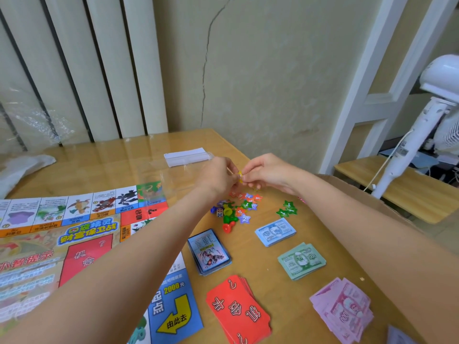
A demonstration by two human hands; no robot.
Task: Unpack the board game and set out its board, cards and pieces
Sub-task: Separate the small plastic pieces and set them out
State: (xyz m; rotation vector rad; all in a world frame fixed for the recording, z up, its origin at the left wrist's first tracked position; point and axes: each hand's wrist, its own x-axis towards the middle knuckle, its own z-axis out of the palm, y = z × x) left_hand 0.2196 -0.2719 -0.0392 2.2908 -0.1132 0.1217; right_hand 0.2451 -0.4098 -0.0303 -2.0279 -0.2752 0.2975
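A: Status?

B: Mostly unpacked. The board point(82, 247) lies unfolded on the left side of the surface point(119, 160). The blue cards point(209, 252) and red cards point(238, 310) are stacked just beside its right edge. Three money stacks run toward the right edge: blue notes point(275, 232), green notes point(301, 260), pink notes point(344, 309).

A: Pieces?

B: Loose pile point(236, 209) of star tokens, pawns and a die sits near the far right corner, with a few green stars point(287, 209) set apart.

A: Hands?

B: Left hand point(218, 176) and right hand point(267, 172) meet above that pile, fingers of both curled, pinching a small yellow piece point(240, 176) between them. Can't tell exactly what it is.

A: Left to do?

B: Looks like sorting the tokens; the pile is unsorted. A clear bag point(173, 175) lies past the board.
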